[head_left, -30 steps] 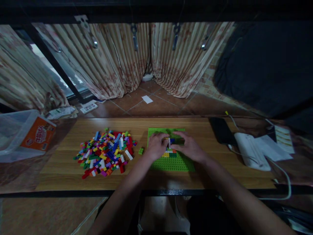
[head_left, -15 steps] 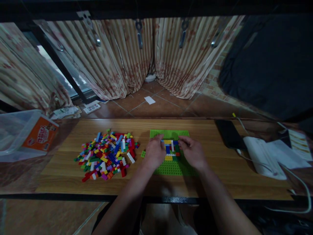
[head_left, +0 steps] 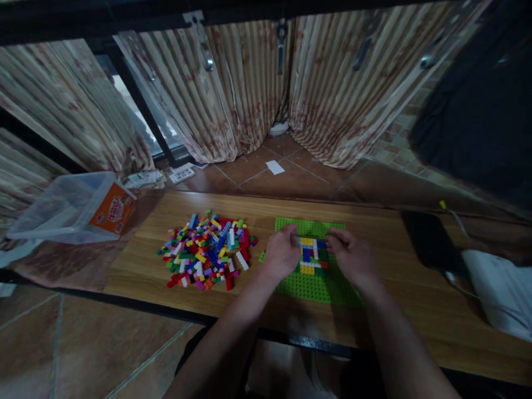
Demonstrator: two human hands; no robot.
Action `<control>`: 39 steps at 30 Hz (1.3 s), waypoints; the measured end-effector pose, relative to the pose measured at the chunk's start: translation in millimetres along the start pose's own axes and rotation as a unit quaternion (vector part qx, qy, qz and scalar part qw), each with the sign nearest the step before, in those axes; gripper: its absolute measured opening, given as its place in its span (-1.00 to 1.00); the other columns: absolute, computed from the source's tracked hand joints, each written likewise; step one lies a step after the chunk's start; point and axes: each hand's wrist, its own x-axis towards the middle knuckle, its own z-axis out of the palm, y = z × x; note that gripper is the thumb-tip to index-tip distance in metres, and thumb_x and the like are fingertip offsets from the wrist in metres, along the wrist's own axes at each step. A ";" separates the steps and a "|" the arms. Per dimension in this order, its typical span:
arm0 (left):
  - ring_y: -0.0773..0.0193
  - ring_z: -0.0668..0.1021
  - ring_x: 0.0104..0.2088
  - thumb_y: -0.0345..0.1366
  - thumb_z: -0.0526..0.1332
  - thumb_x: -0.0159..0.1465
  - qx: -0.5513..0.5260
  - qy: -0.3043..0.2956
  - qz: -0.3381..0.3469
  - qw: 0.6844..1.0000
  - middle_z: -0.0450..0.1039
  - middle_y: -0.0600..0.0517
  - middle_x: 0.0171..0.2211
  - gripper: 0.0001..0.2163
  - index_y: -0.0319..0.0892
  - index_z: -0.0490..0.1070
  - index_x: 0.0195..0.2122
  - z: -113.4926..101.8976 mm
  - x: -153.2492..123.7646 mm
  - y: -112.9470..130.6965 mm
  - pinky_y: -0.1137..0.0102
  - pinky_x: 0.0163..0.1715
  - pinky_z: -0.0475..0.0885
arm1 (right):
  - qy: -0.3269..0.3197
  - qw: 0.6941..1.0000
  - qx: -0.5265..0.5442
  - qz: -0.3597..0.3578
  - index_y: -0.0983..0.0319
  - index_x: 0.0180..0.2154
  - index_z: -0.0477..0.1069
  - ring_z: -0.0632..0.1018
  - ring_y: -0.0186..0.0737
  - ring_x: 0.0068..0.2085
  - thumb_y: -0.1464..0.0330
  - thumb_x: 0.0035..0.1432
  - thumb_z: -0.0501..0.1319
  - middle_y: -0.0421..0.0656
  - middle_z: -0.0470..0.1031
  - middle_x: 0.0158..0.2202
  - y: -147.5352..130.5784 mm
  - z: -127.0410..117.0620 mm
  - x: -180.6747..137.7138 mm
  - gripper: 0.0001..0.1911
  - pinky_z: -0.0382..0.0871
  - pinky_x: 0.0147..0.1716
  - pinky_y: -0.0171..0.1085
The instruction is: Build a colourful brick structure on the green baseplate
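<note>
A green studded baseplate (head_left: 307,289) lies on the wooden table. On it sits a low toy-brick build (head_left: 307,270) of yellow, white, blue, red and green bricks. My left hand (head_left: 284,252) is closed against the build's left side, its fingertips partly hidden behind the hand. At the upper right corner, by a blue brick, my right hand (head_left: 349,255) has thumb and fingers pinched together; whatever lies between them is too dark and small to make out. A heap of loose toy bricks (head_left: 211,252) in many colours spreads to the left of the baseplate.
A clear plastic bin (head_left: 62,205) with an orange label stands beyond the table's left end. To the right lie a black phone (head_left: 430,238) and a white device (head_left: 496,288) with cables. Striped curtains (head_left: 249,88) hang behind the table (head_left: 257,299).
The view has turned left and tilted, so the table shifts rightward in the picture and more of the bin shows. Both hands keep about the same place at the build.
</note>
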 end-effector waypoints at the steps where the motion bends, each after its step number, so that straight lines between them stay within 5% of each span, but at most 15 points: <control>1: 0.10 0.59 -0.02 -0.47 0.03 0.31 -0.013 0.002 0.009 1.000 0.56 -0.20 -0.02 -0.65 -0.31 0.46 0.06 -3.6 2.6 -2.9 0.25 0.06 0.44 | 0.014 1.000 -0.009 -0.009 0.21 -0.13 0.54 0.63 -0.11 -0.32 0.24 0.14 0.18 -0.08 0.64 -0.31 -3.4 -1.3 0.1 -0.69 0.52 -0.21 -0.07; 6: 0.13 0.60 -0.08 -0.43 0.14 0.27 -0.114 0.127 0.047 0.984 0.60 -0.14 -0.09 -0.75 -0.26 0.54 -0.09 -41.4 20.5 -28.7 0.25 0.03 0.44 | 0.121 0.987 -0.032 -0.099 0.21 -0.20 0.57 0.62 -0.09 -0.22 0.22 0.18 0.17 -0.06 0.63 -0.23 -37.6 -4.0 -12.7 -0.73 0.48 -0.15 -0.11; 12: 0.19 0.61 -0.18 -0.34 0.23 0.20 -0.220 0.240 0.010 0.945 0.61 -0.09 -0.22 -0.76 -0.26 0.55 -0.13 -79.6 22.3 -51.7 0.32 -0.09 0.48 | -0.038 0.969 -0.003 -0.245 0.17 -0.18 0.53 0.58 -0.17 -0.18 0.31 0.26 0.14 -0.11 0.59 -0.19 -78.8 27.0 -46.0 -0.79 0.47 -0.17 -0.17; 18: 0.21 0.60 -0.17 -0.35 0.21 0.21 -0.182 0.199 0.023 0.963 0.61 -0.08 -0.19 -0.77 -0.29 0.55 -0.14 -79.9 13.9 -46.5 0.34 -0.08 0.47 | -0.186 0.909 -0.122 -0.353 0.15 -0.02 0.49 0.50 -0.08 -0.01 0.49 0.25 0.07 -0.06 0.51 0.00 -81.2 69.2 -63.7 -0.65 0.41 0.00 -0.10; 26: 0.22 0.61 -0.18 -0.34 0.19 0.24 -0.119 0.132 0.053 0.983 0.62 -0.05 -0.20 -0.78 -0.24 0.56 -0.15 -70.3 8.5 -42.8 0.37 -0.09 0.47 | -0.219 0.897 -0.193 -0.331 0.19 -0.14 0.53 0.49 -0.10 -0.12 0.50 0.23 0.12 -0.06 0.51 -0.16 -74.0 87.5 -66.2 -0.74 0.43 -0.10 -0.17; 32: 0.20 0.60 -0.17 -0.29 0.19 0.23 -0.109 0.134 0.051 0.984 0.61 -0.05 -0.19 -0.77 -0.24 0.55 -0.15 -69.0 8.6 -42.8 0.34 -0.07 0.47 | -0.163 0.944 -0.070 -0.277 0.16 -0.17 0.51 0.54 -0.19 -0.15 0.40 0.29 0.11 -0.11 0.52 -0.19 -87.8 50.5 -55.3 -0.80 0.42 -0.12 -0.21; 37: 0.21 0.61 -0.22 -0.28 0.17 0.24 -0.082 0.109 0.068 0.988 0.62 -0.04 -0.22 -0.77 -0.24 0.55 -0.16 -62.8 8.1 -39.3 0.35 -0.13 0.47 | -0.005 0.986 -0.019 -0.164 0.18 -0.19 0.54 0.55 -0.13 -0.16 0.29 0.21 0.19 -0.09 0.55 -0.19 -50.5 -11.6 -16.5 -0.80 0.42 -0.14 -0.16; 39: 0.22 0.60 -0.24 -0.29 0.15 0.25 -0.059 0.081 0.077 0.992 0.62 -0.03 -0.24 -0.77 -0.23 0.56 -0.17 -57.6 7.4 -35.9 0.37 -0.16 0.47 | 0.007 0.991 -0.010 -0.133 0.18 -0.19 0.55 0.56 -0.11 -0.15 0.26 0.18 0.20 -0.09 0.56 -0.19 -31.9 -27.4 -7.0 -0.78 0.42 -0.13 -0.14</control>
